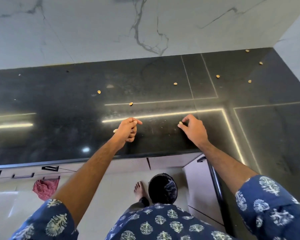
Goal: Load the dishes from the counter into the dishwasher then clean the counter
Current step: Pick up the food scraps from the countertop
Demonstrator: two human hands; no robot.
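Observation:
A glossy black counter runs across the view, strewn with several small tan shells; one lies at the middle, another further back. My right hand pinches one shell between thumb and fingertips near the counter's front edge. My left hand hovers over the counter with fingers curled. A tan shell shows at its left side; whether the hand holds it is unclear. No dishes or dishwasher are visible.
More shells lie toward the back right corner. A black-lined bin stands on the floor below the counter edge, beside my bare foot. A red cloth hangs from a drawer handle at the left. A marble wall backs the counter.

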